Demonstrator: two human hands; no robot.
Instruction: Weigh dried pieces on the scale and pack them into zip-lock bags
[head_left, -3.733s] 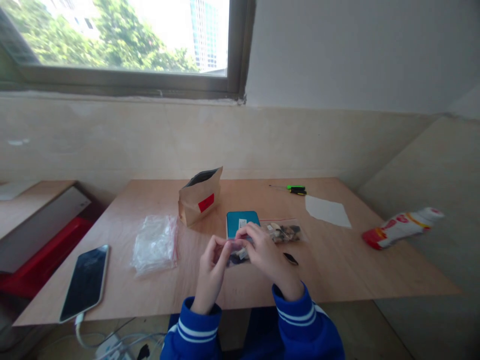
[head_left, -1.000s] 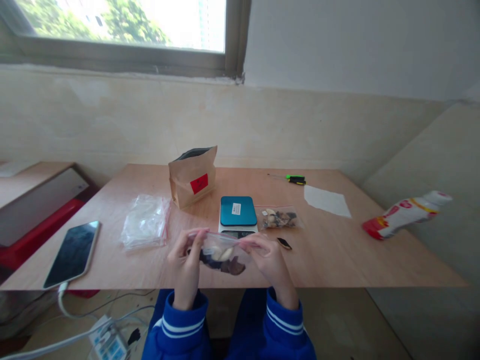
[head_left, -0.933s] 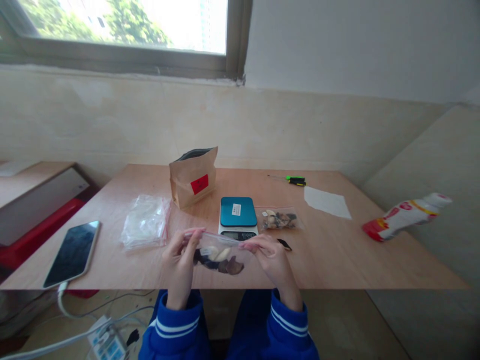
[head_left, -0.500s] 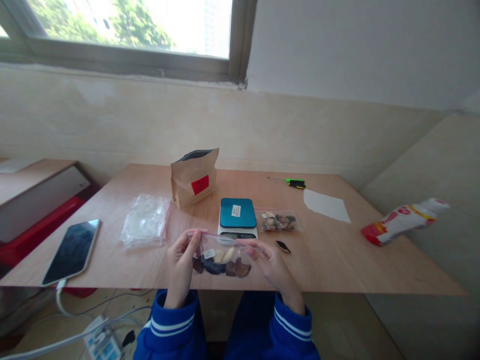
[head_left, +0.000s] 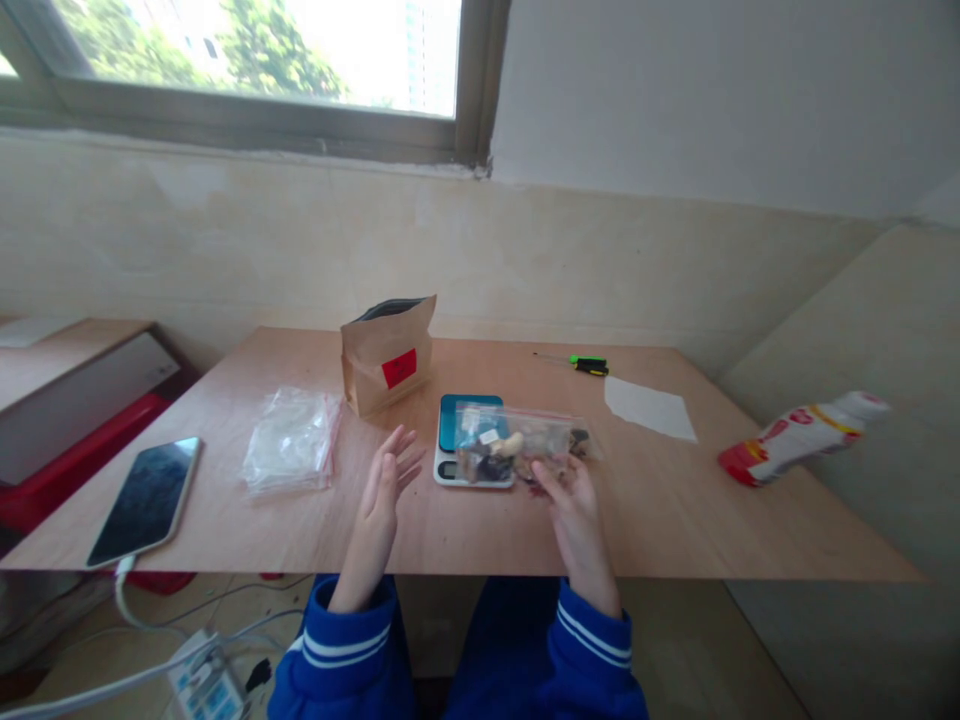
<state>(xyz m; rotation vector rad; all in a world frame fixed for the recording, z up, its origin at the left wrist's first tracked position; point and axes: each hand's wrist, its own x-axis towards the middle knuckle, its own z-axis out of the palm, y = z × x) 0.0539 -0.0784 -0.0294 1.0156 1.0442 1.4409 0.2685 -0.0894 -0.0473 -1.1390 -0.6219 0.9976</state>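
Note:
My right hand (head_left: 576,515) grips the right end of a clear zip bag (head_left: 491,455) holding dark and pale dried pieces and a small white label. The bag hangs over part of the digital scale (head_left: 448,475) with its blue plate. Behind its right end shows a second filled zip bag (head_left: 585,445), partly covered. My left hand (head_left: 388,490) is open, fingers apart, in front of the scale's left side, holding nothing. A brown paper pouch (head_left: 367,375) with a red label stands open behind the scale.
Clear bags (head_left: 292,440) lie in a pile at the left, with a phone (head_left: 146,500) on a charging cable beyond them. Two screwdrivers (head_left: 589,364) and a white paper sheet (head_left: 651,408) lie toward the back right. A tilted-looking bottle (head_left: 799,440) stands near the right edge.
My left hand has let go of the zip bag and opened. My right hand has carried the bag forward and right, over the scale and the second bag.

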